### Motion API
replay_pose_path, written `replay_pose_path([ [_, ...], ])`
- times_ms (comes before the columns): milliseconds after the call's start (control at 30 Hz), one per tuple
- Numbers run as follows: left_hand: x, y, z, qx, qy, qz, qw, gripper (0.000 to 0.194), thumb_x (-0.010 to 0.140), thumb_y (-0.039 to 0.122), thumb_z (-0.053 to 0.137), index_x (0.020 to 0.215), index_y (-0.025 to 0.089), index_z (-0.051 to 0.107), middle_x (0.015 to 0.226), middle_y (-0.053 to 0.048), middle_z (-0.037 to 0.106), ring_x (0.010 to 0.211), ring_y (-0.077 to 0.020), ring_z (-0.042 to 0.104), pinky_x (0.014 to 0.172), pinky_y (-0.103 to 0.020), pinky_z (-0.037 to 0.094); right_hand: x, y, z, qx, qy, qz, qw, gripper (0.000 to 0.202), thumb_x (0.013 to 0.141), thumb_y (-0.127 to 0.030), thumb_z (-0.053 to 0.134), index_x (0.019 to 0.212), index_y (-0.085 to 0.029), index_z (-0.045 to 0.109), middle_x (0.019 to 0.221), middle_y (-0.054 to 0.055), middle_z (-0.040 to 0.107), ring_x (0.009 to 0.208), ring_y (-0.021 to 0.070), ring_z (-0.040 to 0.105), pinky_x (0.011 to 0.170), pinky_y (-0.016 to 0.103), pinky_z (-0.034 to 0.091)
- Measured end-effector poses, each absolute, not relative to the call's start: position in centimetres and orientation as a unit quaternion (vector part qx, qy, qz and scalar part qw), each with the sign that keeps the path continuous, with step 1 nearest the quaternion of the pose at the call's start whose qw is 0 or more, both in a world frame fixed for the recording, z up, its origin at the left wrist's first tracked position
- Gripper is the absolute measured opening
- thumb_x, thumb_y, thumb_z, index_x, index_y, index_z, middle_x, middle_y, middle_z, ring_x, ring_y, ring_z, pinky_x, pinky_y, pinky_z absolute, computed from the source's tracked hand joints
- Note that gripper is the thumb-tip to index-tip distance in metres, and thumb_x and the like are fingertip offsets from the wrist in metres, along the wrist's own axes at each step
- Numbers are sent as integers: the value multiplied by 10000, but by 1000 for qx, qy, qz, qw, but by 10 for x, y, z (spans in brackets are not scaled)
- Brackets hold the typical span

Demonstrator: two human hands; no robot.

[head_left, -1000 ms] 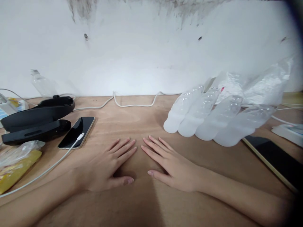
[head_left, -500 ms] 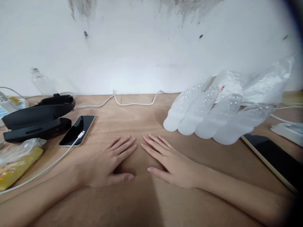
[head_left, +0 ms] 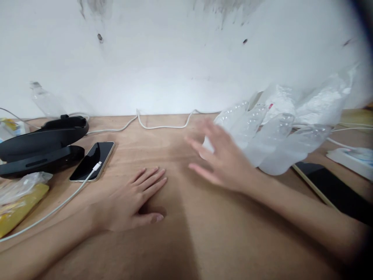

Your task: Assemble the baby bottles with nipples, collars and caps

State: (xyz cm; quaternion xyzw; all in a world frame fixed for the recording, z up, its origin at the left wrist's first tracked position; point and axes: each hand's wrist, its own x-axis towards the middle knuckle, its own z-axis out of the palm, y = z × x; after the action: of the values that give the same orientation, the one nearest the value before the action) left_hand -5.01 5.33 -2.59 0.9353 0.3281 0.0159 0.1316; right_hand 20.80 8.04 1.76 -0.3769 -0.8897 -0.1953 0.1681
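My left hand (head_left: 136, 198) lies flat on the wooden table (head_left: 151, 252), fingers stretched out and holding nothing. Raised above the tabletop, my right hand (head_left: 221, 159) is blurred by motion, its fingers apart and nothing in them. It is nearest to a row of several white, shoe-shaped pieces (head_left: 272, 157) under clear plastic, and partly covers the leftmost ones. Whether it touches them I cannot tell. Left of my left hand is a dark-screened smartphone (head_left: 92, 159), with the plug end of a white cable (head_left: 62, 206) lying across it.
Black curved devices (head_left: 46, 140), a clear bottle (head_left: 45, 99) and a yellow packet (head_left: 25, 202) stand at the left. Clear plastic bags (head_left: 317, 101) lean against the wall behind. A dark-screened device (head_left: 329, 186) and a white power strip (head_left: 351, 159) lie at the right.
My right hand has lifted off the table and moved forward, toward the white shoe-shaped pieces. My left hand stays flat in place. The view has shifted slightly.
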Motion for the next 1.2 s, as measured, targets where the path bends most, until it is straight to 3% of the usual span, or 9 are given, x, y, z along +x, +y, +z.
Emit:
replay_pose_path([
  [133,-51,54,-26,937,325,16,128,750,820,534,404,1386,243,7,1462,-52,56,1335,-264,66,1075,-469,77,225,105,51,-466,-800,-330,183,428,844,-356,421,1199,-124,479,1322,194,368,1224,376,284,926,559,240],
  [267,-51,52,-23,941,315,35,117,720,829,494,418,1390,234,49,1460,-76,117,1328,-277,121,1064,-487,125,235,115,56,-472,-812,-325,105,307,856,-320,397,1037,-150,576,1029,139,547,901,289,528,774,462,372],
  [400,-43,47,-13,914,377,141,52,616,863,403,405,1378,241,108,1457,-87,157,1304,-255,221,1028,-477,238,223,102,52,-407,-858,-249,188,242,838,-341,456,934,-159,582,992,116,478,819,214,508,624,313,418],
  [533,-34,45,-11,875,418,242,-15,758,807,436,504,1372,170,75,1421,-136,231,1263,-261,287,1002,-437,296,193,71,43,-346,-885,-60,306,233,810,-354,525,936,-157,529,912,73,469,792,160,496,665,280,439],
  [633,-32,45,-15,899,372,227,-44,634,811,302,514,1334,148,191,1239,-124,484,1087,-250,472,915,-415,377,178,55,30,-369,-887,119,251,300,779,-429,546,921,-169,499,920,52,506,777,144,523,673,272,451],
  [767,-32,46,-15,928,326,171,-59,484,805,188,464,1263,111,330,1133,-133,548,959,-255,526,825,-412,412,176,55,17,-401,-877,225,142,475,698,-530,585,1014,-180,525,962,68,596,855,208,571,705,315,449],
  [967,-34,49,0,939,300,136,-96,406,851,208,412,1238,97,360,1089,-133,577,923,-251,548,787,-393,423,182,64,25,-377,-895,206,116,477,707,-491,594,1078,-193,569,873,58,662,744,199,612,622,274,439],
  [1100,-54,61,-5,910,355,166,-138,435,839,250,447,1246,133,346,1107,-120,563,951,-264,535,810,-401,408,207,80,40,-389,-901,105,159,423,748,-438,568,1086,-182,574,825,47,661,691,180,610,593,260,429],
  [1200,-66,72,-14,868,430,221,-113,464,825,309,464,1241,152,331,1124,-124,546,970,-273,529,800,-398,421,232,96,51,-455,-873,9,174,557,735,-508,549,1183,-180,505,823,50,639,682,193,596,577,274,427],
])
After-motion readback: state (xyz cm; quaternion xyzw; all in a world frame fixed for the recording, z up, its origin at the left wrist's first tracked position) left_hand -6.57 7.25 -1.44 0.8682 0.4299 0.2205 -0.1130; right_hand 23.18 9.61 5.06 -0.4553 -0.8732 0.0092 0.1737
